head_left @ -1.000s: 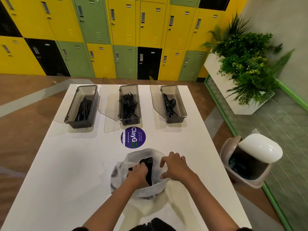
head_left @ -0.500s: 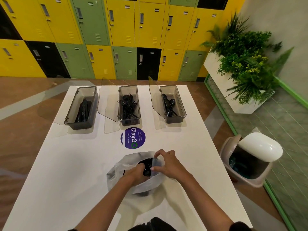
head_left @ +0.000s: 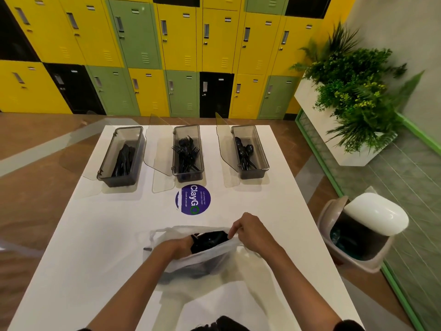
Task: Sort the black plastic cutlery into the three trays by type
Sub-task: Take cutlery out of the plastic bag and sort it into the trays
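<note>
Both bare forearms reach forward over the white surface to a white plastic bag lying near the person. The left hand is pushed into the bag's mouth among the loose black cutlery; its fingers are hidden, so whether they grip anything cannot be told. The right hand arches over the bag's right edge, thumb and fingers pinching the rim to hold it open.

Half a second ago the right hand lay further left, covering more of the opening; now it has drawn the rim rightward and more cutlery shows. The left hand stays inside the bag.

Beyond the bag, a round purple sticker reads "ClayGo", with small lines reading "Clean as you go" and another too small to be sure of.

Further back stand three clear trays in a row, well apart: the left tray holds knives, the middle tray forks, the right tray spoons. Right of the surface, on the floor, stands a swing-lid bin.
</note>
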